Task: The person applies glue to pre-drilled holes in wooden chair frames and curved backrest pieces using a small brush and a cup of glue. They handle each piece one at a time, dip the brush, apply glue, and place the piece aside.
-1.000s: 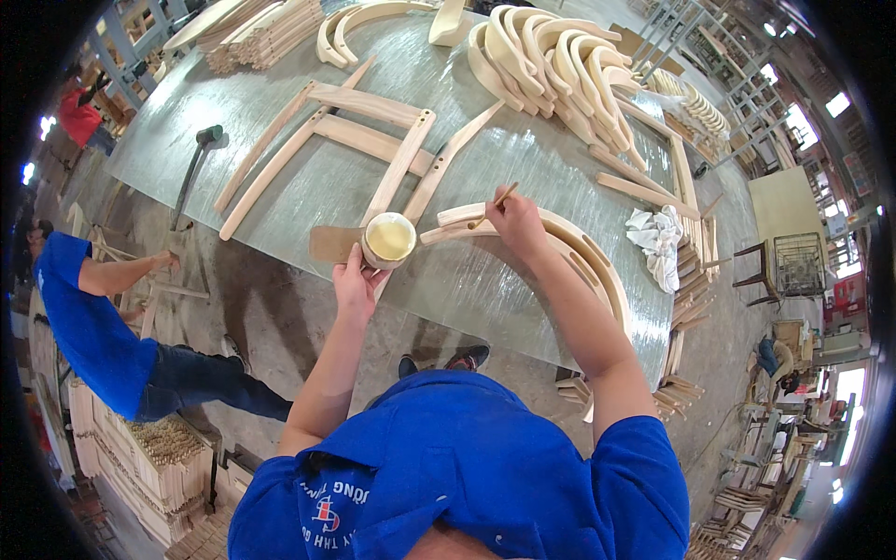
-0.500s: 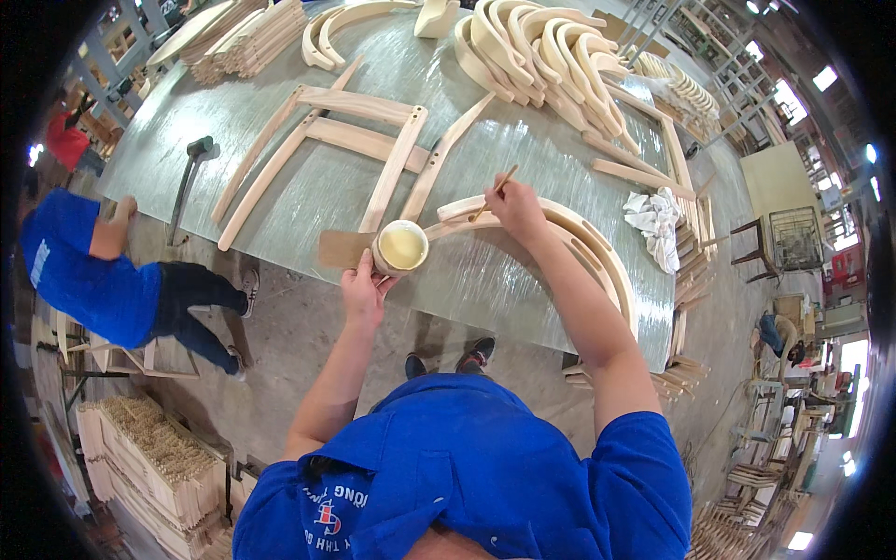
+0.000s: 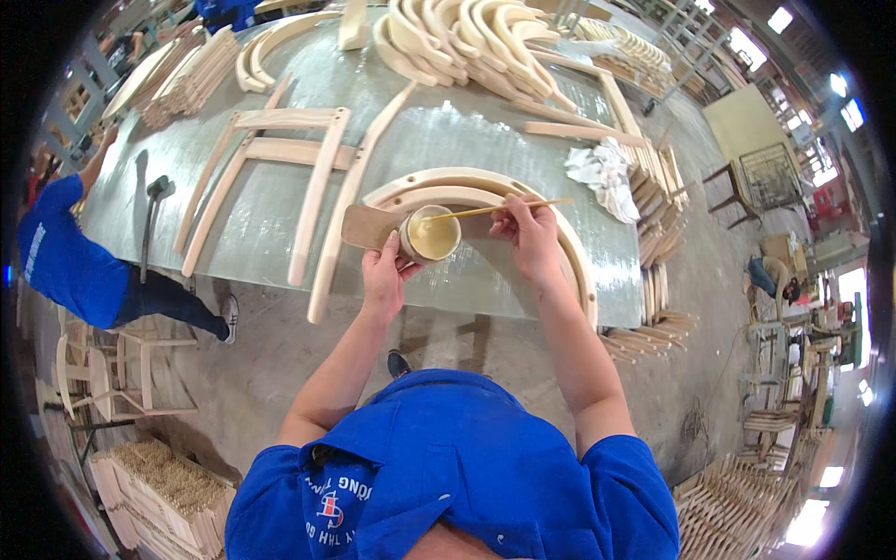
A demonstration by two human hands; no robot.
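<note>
My left hand (image 3: 382,280) is closed around a small round cup (image 3: 411,250) of pale yellow, glue-like paste (image 3: 434,235). A flat brown wooden piece (image 3: 369,227) sticks out to the left from beside the cup, and how it is attached is hidden. My right hand (image 3: 530,241) pinches a thin wooden stick (image 3: 485,210), which lies nearly level with its tip in the paste. Beyond and under my hands, two curved wooden pieces (image 3: 467,177) with dark holes rest on the metal-topped table (image 3: 485,299).
Left on the table are a wooden chair frame (image 3: 289,121) and a mallet (image 3: 152,219). Curved parts (image 3: 457,42) are piled at the back, with a white cloth (image 3: 602,173) at the right. A co-worker in blue (image 3: 70,257) stands at the left edge.
The stick has moved from the curved wood's end into the cup and now lies nearly level. The table's contents have shifted left in view, and the co-worker has reached farther over the table.
</note>
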